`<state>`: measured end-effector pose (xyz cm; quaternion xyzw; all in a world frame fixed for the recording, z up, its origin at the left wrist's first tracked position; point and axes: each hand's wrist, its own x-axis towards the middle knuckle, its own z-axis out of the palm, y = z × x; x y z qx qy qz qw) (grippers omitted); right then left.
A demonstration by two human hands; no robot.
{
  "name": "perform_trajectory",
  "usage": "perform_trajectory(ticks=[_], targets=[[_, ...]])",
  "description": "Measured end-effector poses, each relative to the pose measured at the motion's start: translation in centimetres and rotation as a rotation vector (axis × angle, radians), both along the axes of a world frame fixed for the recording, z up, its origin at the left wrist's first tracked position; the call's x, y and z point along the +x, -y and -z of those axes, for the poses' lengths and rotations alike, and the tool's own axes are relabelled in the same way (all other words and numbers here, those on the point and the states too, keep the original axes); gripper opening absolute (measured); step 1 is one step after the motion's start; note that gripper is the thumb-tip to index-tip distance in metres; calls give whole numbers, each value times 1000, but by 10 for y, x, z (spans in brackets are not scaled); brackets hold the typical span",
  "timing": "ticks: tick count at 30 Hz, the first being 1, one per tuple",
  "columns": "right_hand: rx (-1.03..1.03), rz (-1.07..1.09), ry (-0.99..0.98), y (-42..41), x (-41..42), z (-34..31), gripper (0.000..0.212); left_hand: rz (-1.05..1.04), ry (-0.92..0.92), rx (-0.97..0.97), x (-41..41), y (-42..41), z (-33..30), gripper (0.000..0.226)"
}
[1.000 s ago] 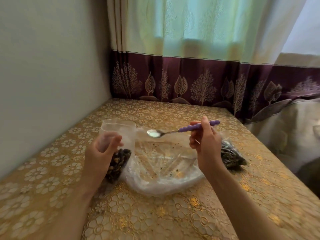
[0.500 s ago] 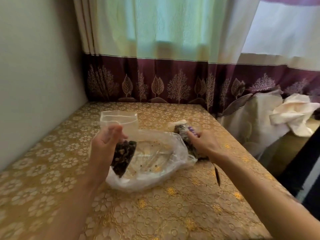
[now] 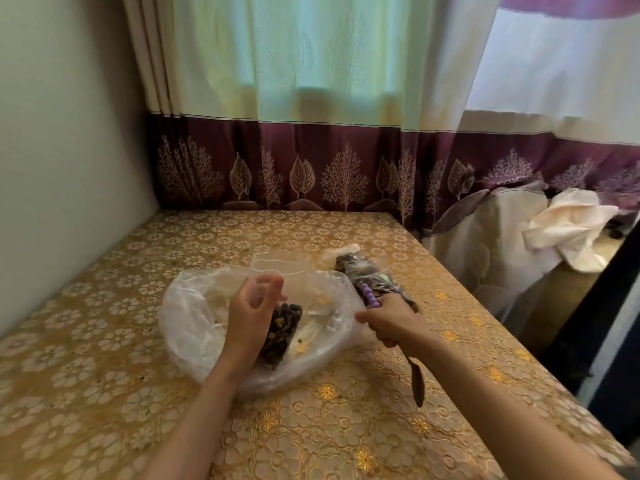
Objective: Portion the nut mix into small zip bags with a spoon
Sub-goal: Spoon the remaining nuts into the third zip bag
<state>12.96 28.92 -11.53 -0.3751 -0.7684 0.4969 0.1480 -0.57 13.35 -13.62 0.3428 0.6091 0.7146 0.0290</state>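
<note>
left hand (image 3: 251, 315) pinches the small zip bag (image 3: 281, 327) upright, mid-tabletop (image 3: 104, 393); right hand (image 3: 393, 322) grip clamped on the purple-handled spoon (image 3: 417, 379), bowl down.

1. No text, label, brand, number or sign can be read anywhere in the frame
2. The curtain (image 3: 346, 174) across the upper half and the desk (image 3: 311, 427) cloth bear only patterns: trees, leaves, flowers

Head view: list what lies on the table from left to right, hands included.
Big clear plastic bag → left hand holding a small zip bag of nut mix → right hand gripping the purple-handled spoon.
</note>
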Motion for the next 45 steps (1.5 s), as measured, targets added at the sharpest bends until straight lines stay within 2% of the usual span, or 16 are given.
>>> perform_trajectory(ticks=[7,10,12,16,18,22,25,28,33,38,45], targets=[[27,14,-41,-4,26,-11,32,-15,-52,-28,-1,0,13,41],[9,19,-102,1,33,-17,31,-13,-99,-42,1,1,15,55],[-12,64,-218,4,36,-25,29,-14,-122,-51,1,1,17,61],[-237,139,-595,11,34,-49,37,-18,-142,-66,1,1,20,55],[-169,187,-696,17,29,-55,44,-13,-142,-66,1,1,19,52],[389,303,-626,33,16,-49,54,-17,-120,-55,4,2,18,39],[534,274,-624,41,11,-39,42,-30,-126,-59,7,3,19,31],[516,215,-602,47,7,-25,33,-36,-120,-62,7,3,20,29],[521,152,-455,48,13,-4,31,-33,-127,-54,7,2,23,17],[553,279,-516,49,27,13,31,-31,-113,-44,6,1,23,18],[417,431,-644,53,31,28,34,-41,-110,-54,7,2,24,19]])
